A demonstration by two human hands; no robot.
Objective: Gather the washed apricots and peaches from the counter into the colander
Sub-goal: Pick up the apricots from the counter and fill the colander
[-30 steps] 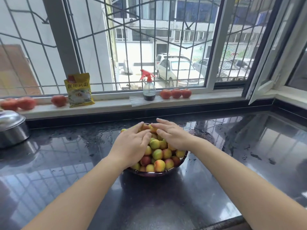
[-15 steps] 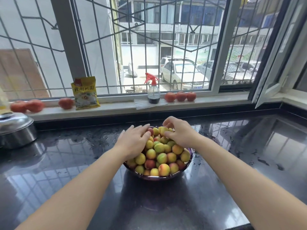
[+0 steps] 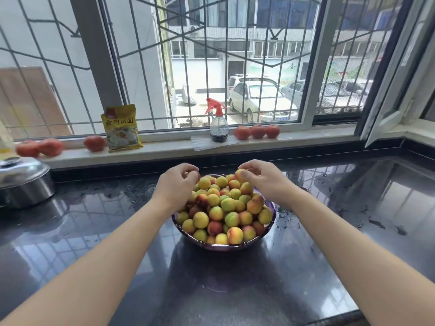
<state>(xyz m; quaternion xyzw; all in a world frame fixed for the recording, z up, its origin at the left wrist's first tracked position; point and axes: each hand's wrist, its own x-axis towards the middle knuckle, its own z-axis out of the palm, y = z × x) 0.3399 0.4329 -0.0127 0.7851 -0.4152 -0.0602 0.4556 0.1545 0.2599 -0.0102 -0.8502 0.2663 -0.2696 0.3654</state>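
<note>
Head view: both my hands have lifted off the heap since a second ago, when they lay flat on it. My left hand (image 3: 175, 184) now curls its fingers round a reddish fruit at the colander's far left edge; my right hand (image 3: 263, 178) pinches a yellow-orange apricot (image 3: 240, 175) over the far right. The purple colander (image 3: 226, 247) sits mid-counter, piled with apricots and peaches (image 3: 223, 208). Wet black counter (image 3: 94, 231) all round. Left, a steel lidded pot (image 3: 23, 182). On the sill: tomatoes (image 3: 257, 131), spray bottle (image 3: 219, 128), yellow packet (image 3: 121, 128).
</note>
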